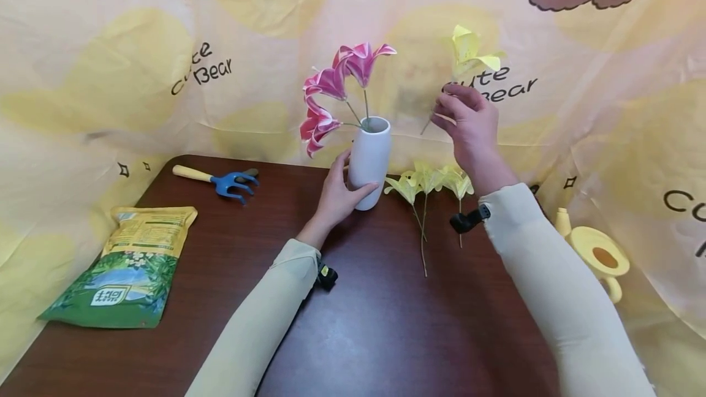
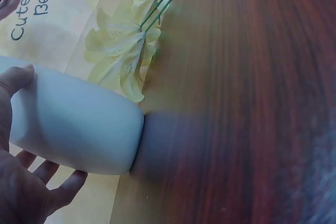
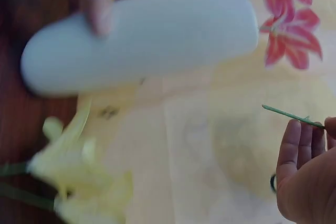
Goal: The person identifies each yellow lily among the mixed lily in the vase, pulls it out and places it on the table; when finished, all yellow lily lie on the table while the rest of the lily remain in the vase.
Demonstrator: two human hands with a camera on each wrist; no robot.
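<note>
A white vase [image 1: 371,161] stands upright on the dark table, with several pink lilies [image 1: 331,81] leaning out of its mouth to the left. My left hand [image 1: 341,195] grips the vase low down, its thumb across the front; the left wrist view shows the fingers curled round the vase [image 2: 79,121]. Up and to the right of the vase, my right hand [image 1: 469,124] pinches the stem of a yellow lily [image 1: 470,52], bloom up. In the right wrist view the green stem [image 3: 291,115] sticks out past the fingertips, apart from the vase.
More yellow lilies [image 1: 425,182] lie on the table right of the vase. A blue hand fork [image 1: 228,185] with a pale handle lies at the back left, near a green and yellow bag [image 1: 132,268]. A yellow watering can [image 1: 598,253] stands at the right edge.
</note>
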